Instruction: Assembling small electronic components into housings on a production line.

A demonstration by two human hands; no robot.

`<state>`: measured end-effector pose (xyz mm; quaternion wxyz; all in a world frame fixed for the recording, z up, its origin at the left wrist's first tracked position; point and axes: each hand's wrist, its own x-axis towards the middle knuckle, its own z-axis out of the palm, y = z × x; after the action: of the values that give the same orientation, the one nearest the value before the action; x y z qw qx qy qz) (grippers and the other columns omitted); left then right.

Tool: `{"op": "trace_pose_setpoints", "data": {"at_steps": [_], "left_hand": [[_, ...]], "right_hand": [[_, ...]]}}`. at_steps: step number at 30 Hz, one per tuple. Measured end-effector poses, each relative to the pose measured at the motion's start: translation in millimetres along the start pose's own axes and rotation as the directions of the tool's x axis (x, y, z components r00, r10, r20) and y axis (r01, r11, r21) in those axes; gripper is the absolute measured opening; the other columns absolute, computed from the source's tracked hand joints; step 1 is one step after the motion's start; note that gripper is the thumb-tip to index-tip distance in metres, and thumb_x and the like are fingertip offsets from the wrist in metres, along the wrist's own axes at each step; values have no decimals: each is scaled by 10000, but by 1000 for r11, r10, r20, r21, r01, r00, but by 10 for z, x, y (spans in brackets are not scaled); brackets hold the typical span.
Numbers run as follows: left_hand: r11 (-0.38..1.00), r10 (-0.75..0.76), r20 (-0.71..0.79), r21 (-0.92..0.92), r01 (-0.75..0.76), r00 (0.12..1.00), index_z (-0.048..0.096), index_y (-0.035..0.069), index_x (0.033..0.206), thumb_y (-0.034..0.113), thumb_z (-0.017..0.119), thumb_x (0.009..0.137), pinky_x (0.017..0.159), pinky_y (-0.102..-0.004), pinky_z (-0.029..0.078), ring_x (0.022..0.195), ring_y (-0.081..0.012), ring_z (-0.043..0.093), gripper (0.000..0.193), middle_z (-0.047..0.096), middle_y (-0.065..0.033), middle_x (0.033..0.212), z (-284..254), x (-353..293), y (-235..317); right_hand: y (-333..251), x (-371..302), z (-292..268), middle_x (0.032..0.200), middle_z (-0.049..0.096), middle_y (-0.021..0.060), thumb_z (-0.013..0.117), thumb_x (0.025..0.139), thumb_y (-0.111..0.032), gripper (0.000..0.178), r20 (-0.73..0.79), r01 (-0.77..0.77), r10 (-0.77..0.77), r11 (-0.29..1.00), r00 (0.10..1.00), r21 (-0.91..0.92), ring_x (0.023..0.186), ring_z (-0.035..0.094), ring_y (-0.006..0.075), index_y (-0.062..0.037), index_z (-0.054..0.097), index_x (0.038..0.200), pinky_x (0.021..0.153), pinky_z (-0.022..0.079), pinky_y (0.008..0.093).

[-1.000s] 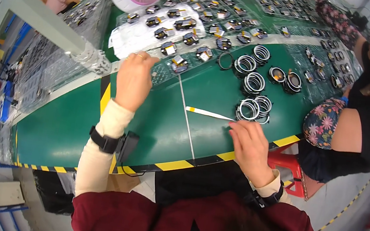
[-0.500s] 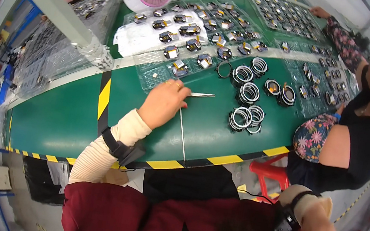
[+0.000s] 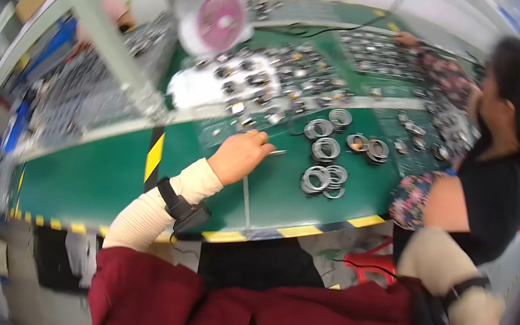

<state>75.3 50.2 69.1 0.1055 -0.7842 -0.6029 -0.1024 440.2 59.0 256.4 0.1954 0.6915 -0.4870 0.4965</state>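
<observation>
Right hand (image 3: 477, 313) since pulled back off desk (image 3: 101, 178), now low at own side, grip unreadable. Left hand (image 3: 238, 156) closed on slim metal tweezers (image 3: 277, 153), tip poking right. Silver ring stacks (image 3: 322, 176) just right of it; pink fan (image 3: 218, 20) well beyond.

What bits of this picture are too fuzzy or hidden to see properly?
- Head view: the thin silvery tool at the left hand is blurred; the hand covers most of it, so the grip is unclear.
- Head view: the right hand is smeared near the right rim; whether it holds anything is unclear.
- Head view: the small parts beside the pink fan are too blurred to tell apart.
- Head view: the wire coils blur together.
</observation>
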Motion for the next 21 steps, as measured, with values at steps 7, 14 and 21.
{"op": "trace_pose_setpoints", "data": {"at_steps": [7,14,21], "left_hand": [[971,125,-54,214,-111,991,602,73,931,102,607,674,718,-363,458,887,-289,520,259,523,-108,948,498,634,-163],[711,-222,-128,-699,71,967,582,58,953,130,617,771,839,-364,452,1017,-281,515,200,522,-121,1106,109,306,-196],[-683,-263,212,-730,-26,941,482,52,1132,209,540,880,962,-390,409,1127,-284,475,303,473,-133,1247,185,-586,-306]], "right_hand": [[545,-1136,-250,613,602,46,523,877,-205,308,-532,51,24,991,846,127,476,497,146,-145,524,1178,454,394,270],[1287,-1560,-158,627,582,29,510,879,-147,176,-910,-668,409,697,72,261,466,476,156,-57,621,982,472,379,262],[2233,-1702,-621,804,593,85,575,789,1,169,-932,-935,159,-98,325,-342,696,547,231,-12,600,956,599,426,299]]}}
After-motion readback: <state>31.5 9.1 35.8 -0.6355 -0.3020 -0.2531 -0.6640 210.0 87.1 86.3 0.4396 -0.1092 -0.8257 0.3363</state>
